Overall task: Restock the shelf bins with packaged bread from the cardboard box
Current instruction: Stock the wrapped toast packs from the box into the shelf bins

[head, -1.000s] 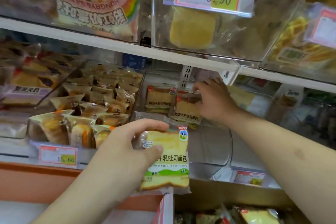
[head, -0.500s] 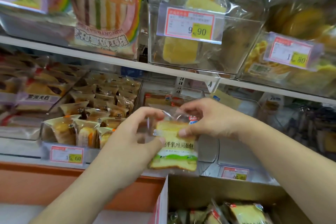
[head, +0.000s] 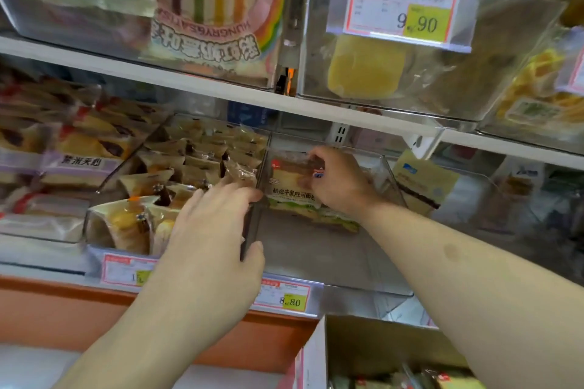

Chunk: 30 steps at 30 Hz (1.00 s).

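1. Head view: the landmark is the clear bin (head: pixel 316 262) in the middle of the lower shelf, with an 8.80 price tag (head: pixel 286 296) on its front edge.
2. The right hand (head: pixel 338 181) reaches deep into the clear bin; its fingers (head: pixel 316 156) are curled and clamped on the top edge of a bread packet (head: pixel 290 181).
3. That bread packet stands upright at the back of the clear bin, against its left wall, with more bread packets (head: pixel 338 221) lying at its base and behind the wrist.
4. The left hand (head: pixel 211 230) is at the front left corner of the clear bin, over the divider between it and the next bin; its fingers (head: pixel 234 196) are straight and apart, holding nothing, with the thumb beside the wall.
5. Left of the clear bin, a neighbouring bin (head: pixel 104 243) is filled with small wrapped cakes (head: pixel 196 164).
6. Below and to the right of the clear bin, the open cardboard box (head: pixel 379 344) shows several packets at its bottom (head: pixel 442 380).
7. Above the clear bin, on the upper shelf (head: pixel 189 85), a bin carries a 9.90 tag (head: pixel 404 6) with a yellow sponge cake (head: pixel 363 66) behind it.
8. Left of that tag sits a rainbow-striped sandwich pack (head: pixel 215 3).
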Tool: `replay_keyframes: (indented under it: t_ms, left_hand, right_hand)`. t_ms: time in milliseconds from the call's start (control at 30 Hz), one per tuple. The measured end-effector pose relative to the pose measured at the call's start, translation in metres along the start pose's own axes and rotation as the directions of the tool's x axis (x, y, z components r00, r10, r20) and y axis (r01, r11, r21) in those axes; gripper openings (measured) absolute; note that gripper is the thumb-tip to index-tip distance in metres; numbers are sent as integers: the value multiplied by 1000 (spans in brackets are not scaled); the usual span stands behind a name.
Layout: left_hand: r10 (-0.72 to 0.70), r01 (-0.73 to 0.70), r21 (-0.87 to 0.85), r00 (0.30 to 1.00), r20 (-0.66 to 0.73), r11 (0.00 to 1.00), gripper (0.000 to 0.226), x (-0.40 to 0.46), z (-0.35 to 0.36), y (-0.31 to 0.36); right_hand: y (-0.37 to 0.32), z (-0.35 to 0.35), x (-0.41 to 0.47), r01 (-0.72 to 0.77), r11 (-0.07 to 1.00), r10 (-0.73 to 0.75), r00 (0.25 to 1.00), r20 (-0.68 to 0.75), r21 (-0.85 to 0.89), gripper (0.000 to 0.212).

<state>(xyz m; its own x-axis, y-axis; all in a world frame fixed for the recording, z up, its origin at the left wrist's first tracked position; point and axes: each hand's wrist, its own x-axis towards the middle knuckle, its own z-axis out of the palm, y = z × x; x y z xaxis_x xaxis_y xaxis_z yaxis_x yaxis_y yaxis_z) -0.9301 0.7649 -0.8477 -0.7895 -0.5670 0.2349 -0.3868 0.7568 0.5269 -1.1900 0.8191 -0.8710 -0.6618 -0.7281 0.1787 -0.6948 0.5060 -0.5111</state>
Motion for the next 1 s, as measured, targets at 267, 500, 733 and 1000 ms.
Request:
replay_keyframes:
  t_ms: [267, 500, 733, 1000]
  left_hand:
    - [-1, 1, 14, 1000, -6, 1000, 57, 4, 2, -5]
    - [35, -34, 19, 999, -21, 999, 57, 1, 3, -3]
    - [144, -145, -21, 988, -46, 989, 54, -4, 1, 5]
    - [315, -302, -139, 945, 90, 943, 49, -34, 6, 53]
  right_hand:
    - [26, 22, 17, 119, 937, -174, 974, -143, -329, 51]
    - [28, 18, 15, 148, 871, -176, 984, -18, -468, 68]
    - [13, -22, -31, 130, 937, -147, 989, -29, -323, 63]
    - [15, -99, -195, 219, 949, -233, 972, -35, -229, 41]
